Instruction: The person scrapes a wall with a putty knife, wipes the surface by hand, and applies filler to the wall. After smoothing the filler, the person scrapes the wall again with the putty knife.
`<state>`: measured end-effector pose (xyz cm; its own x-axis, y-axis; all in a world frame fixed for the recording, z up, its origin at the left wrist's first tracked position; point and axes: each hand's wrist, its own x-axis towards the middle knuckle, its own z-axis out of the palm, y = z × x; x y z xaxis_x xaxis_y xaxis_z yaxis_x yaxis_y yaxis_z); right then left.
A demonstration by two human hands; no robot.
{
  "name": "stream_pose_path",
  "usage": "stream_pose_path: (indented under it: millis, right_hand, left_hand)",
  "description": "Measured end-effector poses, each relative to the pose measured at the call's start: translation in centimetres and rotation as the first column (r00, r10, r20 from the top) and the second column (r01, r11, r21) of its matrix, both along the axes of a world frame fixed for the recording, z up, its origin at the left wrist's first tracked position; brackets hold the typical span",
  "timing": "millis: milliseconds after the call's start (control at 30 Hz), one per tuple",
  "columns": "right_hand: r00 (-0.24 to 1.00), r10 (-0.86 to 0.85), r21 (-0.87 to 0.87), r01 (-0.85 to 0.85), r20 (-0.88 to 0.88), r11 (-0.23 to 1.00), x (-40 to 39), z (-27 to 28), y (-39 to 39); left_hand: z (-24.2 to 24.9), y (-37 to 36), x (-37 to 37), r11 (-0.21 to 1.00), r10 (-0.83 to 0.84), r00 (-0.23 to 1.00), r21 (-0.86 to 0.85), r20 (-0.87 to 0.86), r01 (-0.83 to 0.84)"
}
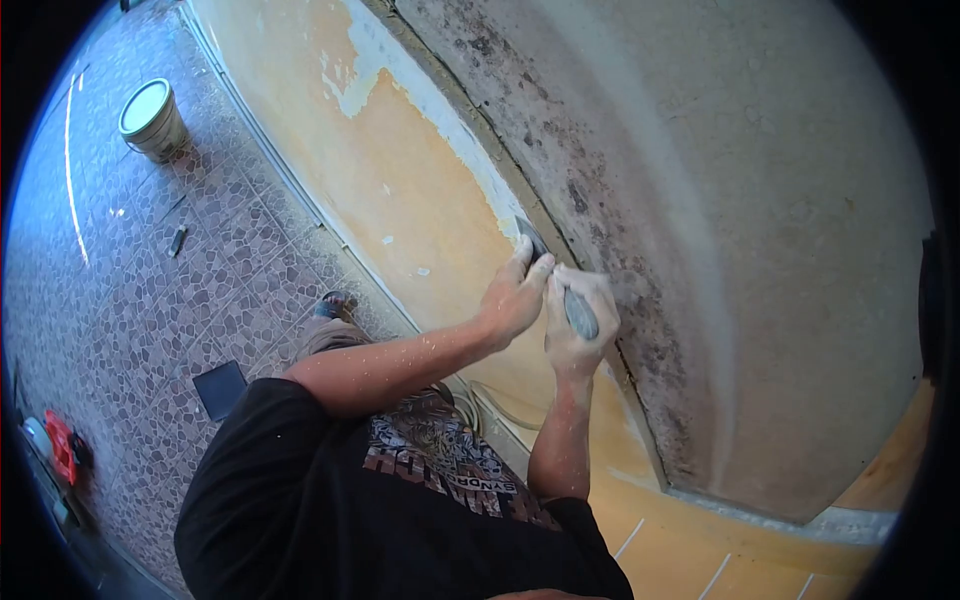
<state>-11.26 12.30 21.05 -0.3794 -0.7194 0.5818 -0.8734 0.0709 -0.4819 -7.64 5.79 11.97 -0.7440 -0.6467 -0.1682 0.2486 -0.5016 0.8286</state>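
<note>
My right hand (582, 318), dusted white, is closed around the grey-green handle of a scraper (580, 315). Its dark metal blade rests against the wall at the boundary of the yellow-orange paint (415, 190) and a whitish bare strip (462, 150). Close beside it, my left hand (513, 298) has its fingers pressed onto the blade near the tip. Part of the scraper between the two hands is hidden by the fingers. White specks cover both forearms.
A bucket (155, 135) stands on the stone-patterned floor (130, 300), with a small dark-handled tool (178, 240) and a dark square (220, 390) lying nearby. Low by the wall is a coiled hose (470, 408). A red object (60, 447) sits far left. Dark stains mark the grey surface (780, 250).
</note>
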Motion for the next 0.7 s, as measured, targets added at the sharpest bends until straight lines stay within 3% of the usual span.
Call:
stream_pose_path:
  millis: [100,200,233,400,467,533,600,700]
  right_hand:
    - [0.996,-0.076,0.118,0.07,0.049,0.991,0.3,1.4,-1.1]
    - [0.999,0.017,0.012,-0.017,-0.043,1.0,1.4,1.3,-0.5]
    - [0.999,-0.033,-0.002,0.033,-0.024,0.999,1.5,0.8,-0.3]
    - [0.999,-0.037,0.008,0.037,-0.015,0.999,1.1,-0.4,-1.7]
    - [1.0,-0.015,0.06,0.015,-0.01,0.998,1.6,0.2,-1.8]
    - [0.998,0.017,0.027,-0.015,-0.057,1.0,1.5,0.1,-1.9]
    - [0.999,-0.038,-0.021,0.037,-0.037,0.999,1.7,-0.3,-1.2]
    - [0.998,-0.042,0.026,0.044,-0.056,0.999,1.5,-0.8,-1.5]
  left_hand:
    - [0.4,-1.1,-0.1,0.985,-0.02,0.996,0.167,-0.084,0.034]
    - [0.4,0.1,0.1,0.984,0.036,0.997,0.176,-0.065,-0.024]
    - [0.9,0.2,0.1,0.986,0.087,0.99,0.15,-0.109,-0.07]
    - [0.6,-2.0,0.5,0.983,0.027,0.998,0.181,-0.054,-0.017]
    - [0.8,-2.1,1.0,0.95,0.024,0.995,0.312,-0.099,0.008]
    - [1.6,-1.5,1.3,0.971,0.025,0.991,0.239,-0.133,0.008]
    - [2.2,-2.0,1.6,0.991,-0.034,0.999,0.132,-0.02,0.036]
    - [0.4,-2.9,1.5,0.984,-0.059,0.996,0.166,-0.066,0.07]
